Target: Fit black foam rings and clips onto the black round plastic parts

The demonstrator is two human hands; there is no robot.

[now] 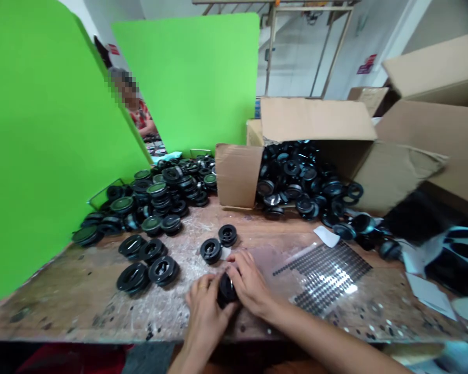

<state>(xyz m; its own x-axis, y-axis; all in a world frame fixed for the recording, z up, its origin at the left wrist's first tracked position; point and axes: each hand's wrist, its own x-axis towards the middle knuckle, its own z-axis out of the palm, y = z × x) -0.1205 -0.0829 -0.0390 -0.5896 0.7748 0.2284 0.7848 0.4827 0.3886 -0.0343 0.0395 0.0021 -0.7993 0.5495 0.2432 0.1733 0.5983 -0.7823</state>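
A black round plastic part (226, 289) with a ring-shaped rim stands near the table's front edge between my two hands. My left hand (207, 306) is closed around its left and near side, a ring on one finger. Over its right and far side, my right hand (250, 284) has bent fingers pressed against the part; whether a small piece is under the fingertips is hidden. Just beyond lie two similar round parts, one nearer (211, 251) and one farther (228, 235). A clear sheet of small black dots (331, 275) lies to the right of my right hand.
Several round parts (164, 270) sit at left, before a larger heap (159, 192). An open cardboard box (239, 176) spills more onto the wooden table (81, 291). Loose dots and white paper (429, 296) lie at right. Green panels (195, 83) stand behind; a person (142, 117) shows between them.
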